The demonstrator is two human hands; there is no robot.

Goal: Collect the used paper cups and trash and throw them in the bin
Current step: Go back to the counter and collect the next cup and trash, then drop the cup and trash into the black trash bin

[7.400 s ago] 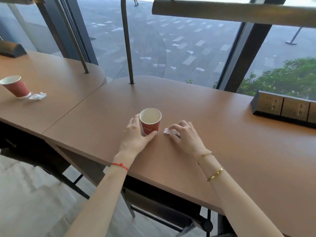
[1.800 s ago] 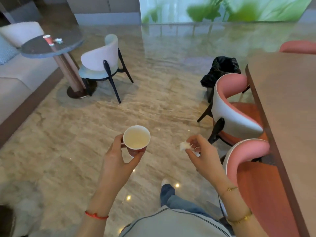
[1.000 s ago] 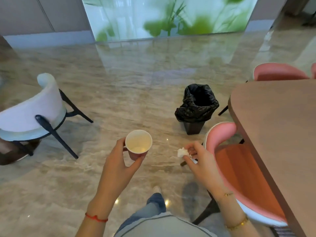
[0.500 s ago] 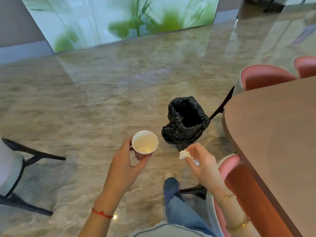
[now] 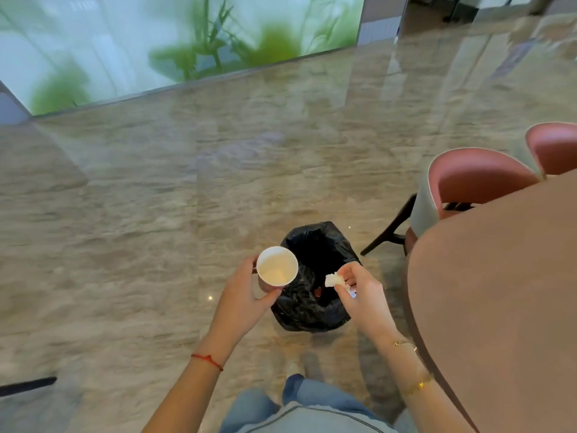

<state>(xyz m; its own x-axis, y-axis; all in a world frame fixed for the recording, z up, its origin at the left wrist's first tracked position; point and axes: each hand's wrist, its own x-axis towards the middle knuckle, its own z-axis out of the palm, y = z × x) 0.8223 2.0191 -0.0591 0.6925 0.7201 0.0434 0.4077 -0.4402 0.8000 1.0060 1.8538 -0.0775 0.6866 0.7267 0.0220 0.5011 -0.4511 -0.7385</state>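
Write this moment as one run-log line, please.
left hand: holds paper cup | right hand: pinches crumpled tissue | both above bin | nothing dropped yet

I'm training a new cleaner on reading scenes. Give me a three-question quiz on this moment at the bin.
1. True or false: the paper cup stands on the table.
2. What does the right hand pinch? A tissue scrap B spoon C lid
3. Fill in: the bin is lined with a ___ bag.

Key: 1 false, the left hand holds it beside the bin's opening. 2 A. 3 black.
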